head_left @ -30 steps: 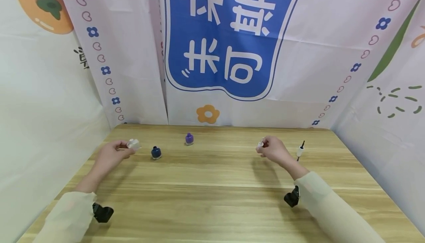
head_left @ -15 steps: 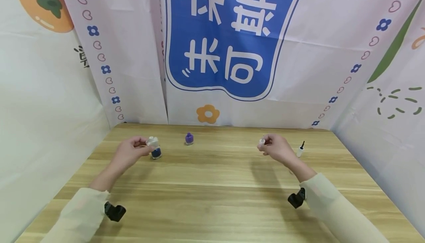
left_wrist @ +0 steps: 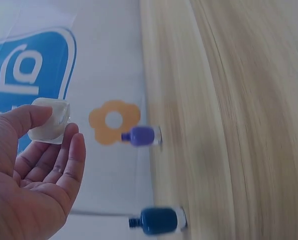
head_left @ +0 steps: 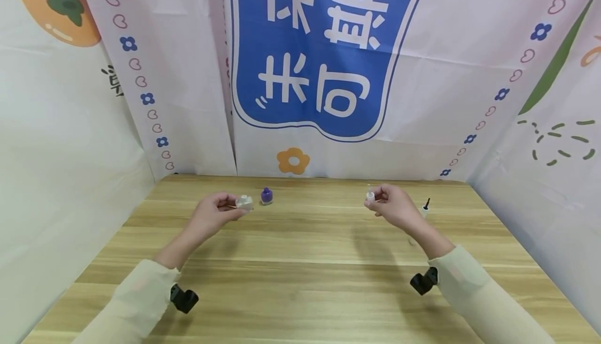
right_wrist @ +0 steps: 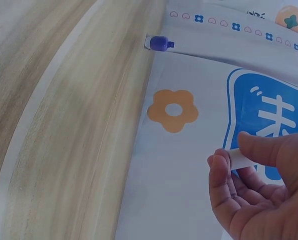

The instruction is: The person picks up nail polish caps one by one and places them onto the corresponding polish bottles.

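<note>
1. Leftward of the purple bottle (head_left: 266,196), and nearer the person, a blue bottle (left_wrist: 158,221) stands upright, its neck bare, on the desk (head_left: 300,292). The left wrist view shows it; the head view does not, the left hand (head_left: 217,213) apparently covering it.
2. Also left of the purple bottle, that hand holds a clear bottle (head_left: 244,203) up off the desk. This grip is clamped on it, thumb on one side and fingers on the other. The clear bottle's neck points up, so its long axis runs close to upright.
3. The purple bottle itself stands upright on the desk, neck bare too. In the head view the clear bottle is near it but not touching; of the two hands, the left is plainly the nearer.
4. Well to the right of the purple bottle, the right hand (head_left: 394,205) has its grip together on a white cap (head_left: 370,197), raised above the desk, a pale brush (head_left: 368,187) pointing up from it. The relation that counts most, I judge, is this: the white cap and the clear bottle are well apart, on opposite sides of the purple bottle, with the pale brush upward.
5. Farthest right of the purple bottle, past the right hand's fingers, a second cap (head_left: 425,210) stands, dark brush (head_left: 428,203) upward, partly hidden by that arm.
</note>
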### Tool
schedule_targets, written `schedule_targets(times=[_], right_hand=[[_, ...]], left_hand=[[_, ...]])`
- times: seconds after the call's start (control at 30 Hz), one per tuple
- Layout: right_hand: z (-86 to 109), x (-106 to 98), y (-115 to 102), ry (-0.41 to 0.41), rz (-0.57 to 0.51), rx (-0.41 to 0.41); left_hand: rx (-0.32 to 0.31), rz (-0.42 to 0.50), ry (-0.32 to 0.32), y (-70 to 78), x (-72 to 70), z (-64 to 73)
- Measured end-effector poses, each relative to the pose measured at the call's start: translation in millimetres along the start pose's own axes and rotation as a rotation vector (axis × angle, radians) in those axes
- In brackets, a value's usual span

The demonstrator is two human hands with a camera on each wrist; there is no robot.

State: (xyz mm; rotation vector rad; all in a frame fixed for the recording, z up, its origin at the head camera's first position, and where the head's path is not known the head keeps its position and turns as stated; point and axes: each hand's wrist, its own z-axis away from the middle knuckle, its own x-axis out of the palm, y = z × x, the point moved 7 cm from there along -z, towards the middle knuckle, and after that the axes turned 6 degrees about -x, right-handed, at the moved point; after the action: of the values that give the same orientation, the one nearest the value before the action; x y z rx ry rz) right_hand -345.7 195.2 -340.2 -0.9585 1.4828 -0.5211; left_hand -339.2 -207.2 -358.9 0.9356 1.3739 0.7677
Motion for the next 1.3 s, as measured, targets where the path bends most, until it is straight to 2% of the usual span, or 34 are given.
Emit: schedule_targets(times=[0.23,0.5,0.7,0.97,1.3], right_hand=[[2.4,0,-6,-0.012,-0.039,-0.037],[5.3,1,-12,-0.018,-0.041,-0.060],[6.9,5,-19,-0.017,-0.059,-0.118],[10.7,9,-29,-0.011,-0.031,-0.193],[14.3,17,-38,-0.009,-0.034,-0.286]], left_hand=[[0.021,0.043,-0.034,10.6,24.5,-2.5],[0.037,0.060,-0.078,15.5,50.1,-3.4],[0.053,0.060,-0.100,18.2,69.9,-6.1],[0.062,0.084,-0.166,25.0,94.9,-6.5],[0.111,0.088,-0.205,34.9,120.1,-7.7]])
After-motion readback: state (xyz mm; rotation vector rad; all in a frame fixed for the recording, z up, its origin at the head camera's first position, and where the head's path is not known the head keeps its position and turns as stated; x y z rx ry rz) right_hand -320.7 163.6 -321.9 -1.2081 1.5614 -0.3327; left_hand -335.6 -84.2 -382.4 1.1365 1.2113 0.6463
